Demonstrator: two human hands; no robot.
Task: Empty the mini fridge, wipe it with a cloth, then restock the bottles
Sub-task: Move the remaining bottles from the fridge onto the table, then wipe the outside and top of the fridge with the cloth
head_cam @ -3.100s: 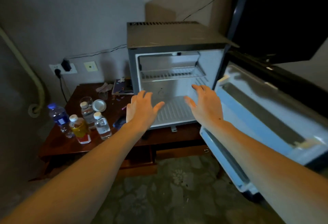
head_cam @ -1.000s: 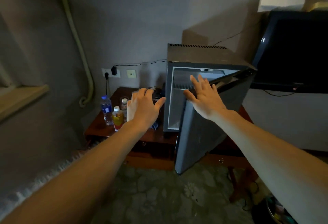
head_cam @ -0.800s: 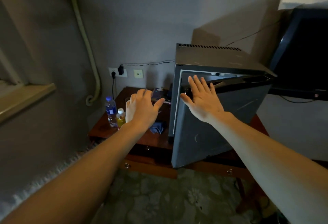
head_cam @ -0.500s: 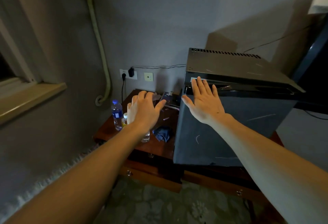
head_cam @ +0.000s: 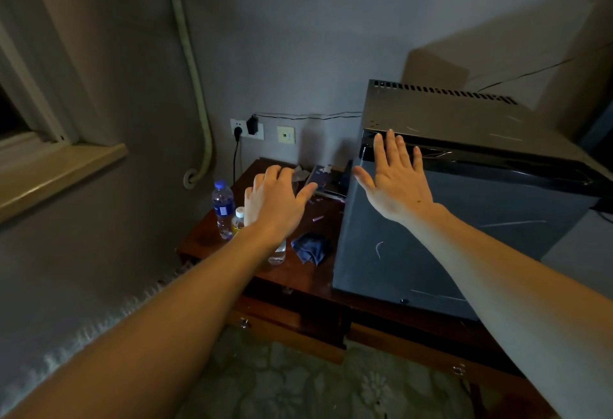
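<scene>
The grey mini fridge (head_cam: 464, 246) stands on the right half of a wooden table (head_cam: 308, 276), its door closed. My right hand (head_cam: 396, 183) lies flat with straight fingers against the upper left of the door. My left hand (head_cam: 277, 203) hovers with spread fingers over the table, holding nothing. Under and beside it stand bottles: a blue-capped water bottle (head_cam: 223, 208), a yellow-filled bottle (head_cam: 237, 219) and a clear one (head_cam: 278, 253) partly hidden by my wrist. A crumpled blue cloth (head_cam: 310, 249) lies on the table next to the fridge.
A wall socket with plugs (head_cam: 247, 128) sits behind the table. A pipe (head_cam: 195, 87) runs down the wall to the left and a window sill (head_cam: 56, 173) juts out at far left. Small clutter lies at the table's back. Patterned floor below.
The fridge door swung from wide open to fully closed under my right hand. The view shifted left. My left hand stayed hovering over the bottles.
</scene>
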